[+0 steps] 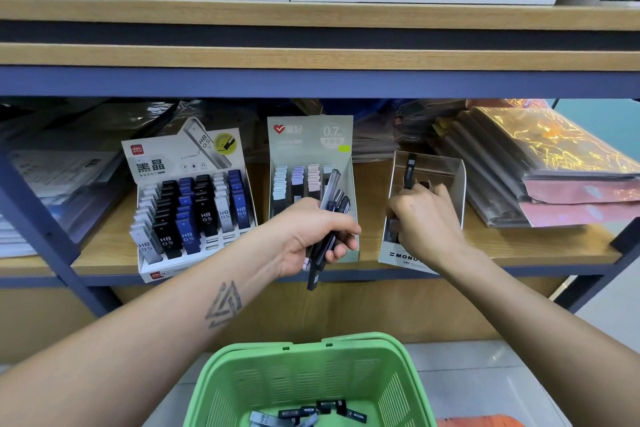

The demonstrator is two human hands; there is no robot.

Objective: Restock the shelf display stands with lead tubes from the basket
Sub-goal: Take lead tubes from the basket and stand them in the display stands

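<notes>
Head view: left hand grips lead tubes; right hand pinches one inside Mono stand.

Left hand grips a bundle of lead tubes before the pale green display stand | right hand reaches into the clear Mono stand, pinching a black tube | green basket below holds loose tubes

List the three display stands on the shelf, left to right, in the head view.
Deli HB 0.5 lead stand → green 0.7 lead stand, behind the left hand → Mono stand, where the right hand reaches in.
</notes>
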